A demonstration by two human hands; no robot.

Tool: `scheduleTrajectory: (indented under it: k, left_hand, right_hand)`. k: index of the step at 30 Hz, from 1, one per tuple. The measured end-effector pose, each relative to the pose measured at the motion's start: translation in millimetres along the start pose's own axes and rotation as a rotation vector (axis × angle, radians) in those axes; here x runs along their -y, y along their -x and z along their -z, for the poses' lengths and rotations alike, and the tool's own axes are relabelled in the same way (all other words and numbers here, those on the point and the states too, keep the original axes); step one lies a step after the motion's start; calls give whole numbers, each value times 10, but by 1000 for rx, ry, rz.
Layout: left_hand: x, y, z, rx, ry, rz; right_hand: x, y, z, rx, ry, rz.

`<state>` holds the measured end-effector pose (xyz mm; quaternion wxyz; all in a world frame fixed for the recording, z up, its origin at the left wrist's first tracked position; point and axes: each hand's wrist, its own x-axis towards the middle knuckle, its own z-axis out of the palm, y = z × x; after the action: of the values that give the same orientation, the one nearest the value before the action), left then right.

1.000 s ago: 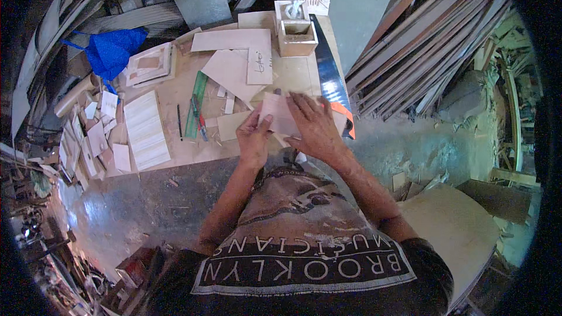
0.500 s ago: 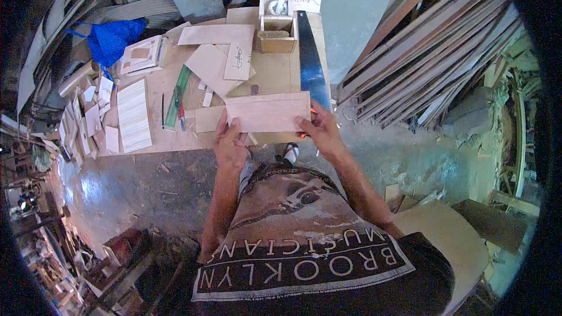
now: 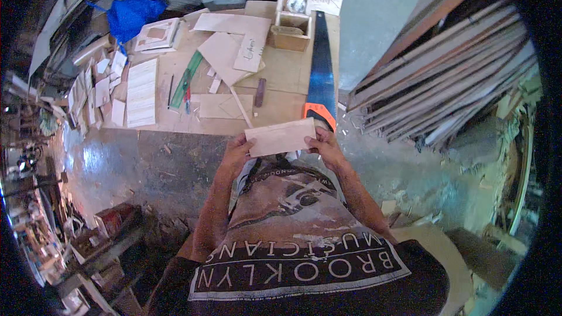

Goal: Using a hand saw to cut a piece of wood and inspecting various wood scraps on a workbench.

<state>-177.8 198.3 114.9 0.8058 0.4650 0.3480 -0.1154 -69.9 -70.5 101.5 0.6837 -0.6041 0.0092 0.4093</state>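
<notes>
I hold a thin rectangular plywood piece [image 3: 281, 137] in front of my chest, off the workbench. My left hand [image 3: 237, 153] grips its left end and my right hand [image 3: 325, 145] grips its right end. The piece is pale wood, tilted slightly up to the right. Just beyond it lies the workbench [image 3: 287, 76], with a handsaw [image 3: 320, 76] whose orange handle sits close to my right hand.
On the bench lie several plywood cut-offs [image 3: 225, 52], a small open wooden box [image 3: 290, 28], a green ruler [image 3: 186, 79], pencils and a white sheet [image 3: 142, 90]. A blue cloth [image 3: 132, 16] sits at the back left. Long boards [image 3: 445, 76] lean at the right.
The plywood piece has come off the bench toward my body. Both hands moved with it and now hold it by the ends in the air.
</notes>
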Motion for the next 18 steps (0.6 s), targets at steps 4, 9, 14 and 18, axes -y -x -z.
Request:
scheduleTrajectory:
  k: [4, 9, 14, 18]
  left_hand:
    - [128, -24, -17, 40, -23, 7]
    - [156, 134, 135, 56, 81, -14]
    - [357, 290, 406, 225, 913, -46]
    - [366, 116, 512, 77, 585, -119]
  right_hand:
    - [-116, -75, -2, 22, -65, -100]
    - [-251, -333, -172, 108, -96, -89]
    - [-139, -663, -692, 103, -187, -166]
    - [-36, -935, -1353, 165, -56, -174]
